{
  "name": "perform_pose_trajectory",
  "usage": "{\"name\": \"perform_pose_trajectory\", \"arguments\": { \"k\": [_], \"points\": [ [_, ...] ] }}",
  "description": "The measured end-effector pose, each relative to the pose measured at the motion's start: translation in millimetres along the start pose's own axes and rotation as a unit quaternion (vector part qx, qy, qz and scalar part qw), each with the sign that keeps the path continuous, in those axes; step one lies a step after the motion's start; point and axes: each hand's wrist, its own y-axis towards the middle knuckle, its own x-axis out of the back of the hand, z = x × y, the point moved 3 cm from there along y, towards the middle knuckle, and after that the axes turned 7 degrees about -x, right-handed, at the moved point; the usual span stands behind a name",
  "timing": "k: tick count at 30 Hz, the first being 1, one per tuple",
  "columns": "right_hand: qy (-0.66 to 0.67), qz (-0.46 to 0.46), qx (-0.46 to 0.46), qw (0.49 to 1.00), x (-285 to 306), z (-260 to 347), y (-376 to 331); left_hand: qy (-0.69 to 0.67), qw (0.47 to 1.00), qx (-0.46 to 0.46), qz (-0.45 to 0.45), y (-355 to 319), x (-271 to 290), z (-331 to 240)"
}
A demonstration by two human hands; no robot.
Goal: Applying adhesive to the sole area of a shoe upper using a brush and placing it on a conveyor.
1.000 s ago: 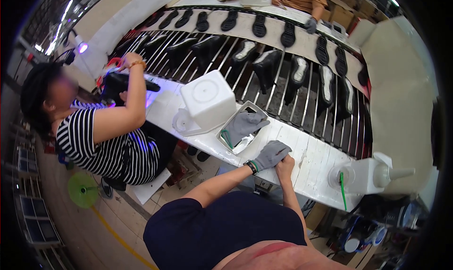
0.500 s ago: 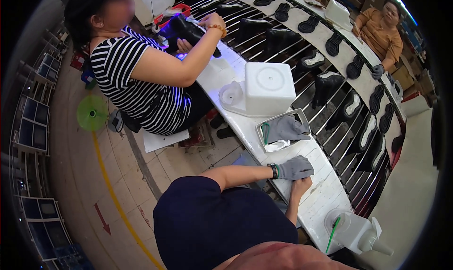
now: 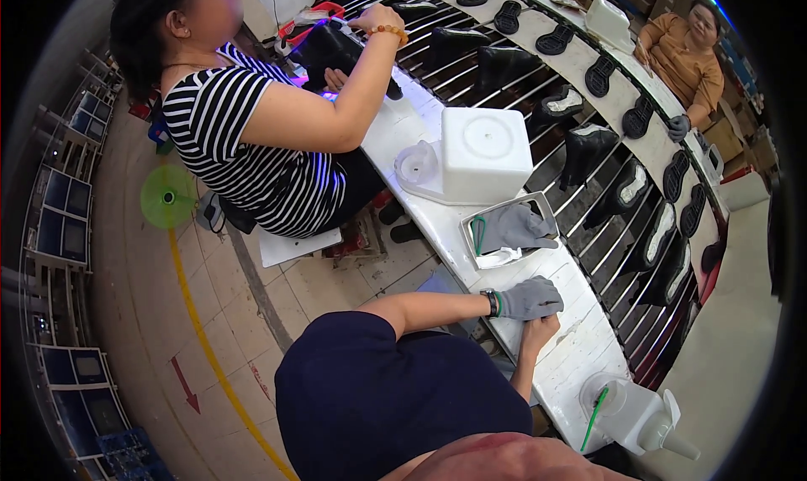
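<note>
My left hand point(image 3: 531, 299) wears a grey glove and rests on the white bench point(image 3: 580, 325), its fingers curled. Touching it on the near side is my bare right hand point(image 3: 538, 333), also closed. Whatever lies between the fingers, if anything, is hidden. Beyond my hands sits a shallow white tray point(image 3: 467, 244) with a grey cloth glove point(image 3: 519, 227), a green loop point(image 3: 478, 233) and crumpled white scraps point(image 3: 501, 257). To the near right stands a white plastic container point(image 3: 643, 418) with a round cup, and a green stick point(image 3: 594, 418) leans in the cup.
A large white container point(image 3: 486, 155) stands beyond the tray. Black boot uppers point(image 3: 586, 153) lie on a roller conveyor point(image 3: 551, 166), with black soles point(image 3: 637, 116) along a belt behind. At left a person in stripes point(image 3: 252, 145) handles a black boot point(image 3: 328, 51); another person point(image 3: 685, 57) sits across.
My hands stay together in the same place on the bench. The whole view shifts slightly, and the striped person's wrist rises a little over the boot.
</note>
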Motion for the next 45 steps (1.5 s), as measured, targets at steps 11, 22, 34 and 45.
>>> {"name": "perform_pose_trajectory", "arguments": {
  "k": [11, 22, 34, 45],
  "points": [
    [0.024, -0.012, 0.011, 1.0, -2, 7, -2, -0.017, 0.999, 0.028, 0.031, 1, 0, 2],
    [0.001, -0.022, 0.015, 1.0, -1, 19, -3, -0.041, 0.998, 0.043, 0.034, 4, 8, -3],
    [0.004, -0.025, 0.016, 1.0, 1, 8, -2, -0.03, 0.999, 0.016, 0.009, 4, 6, -4],
    [0.002, -0.007, 0.0, 1.0, 1, 20, -6, -0.03, 0.999, 0.028, 0.032, 4, 7, -5]
  ]
}}
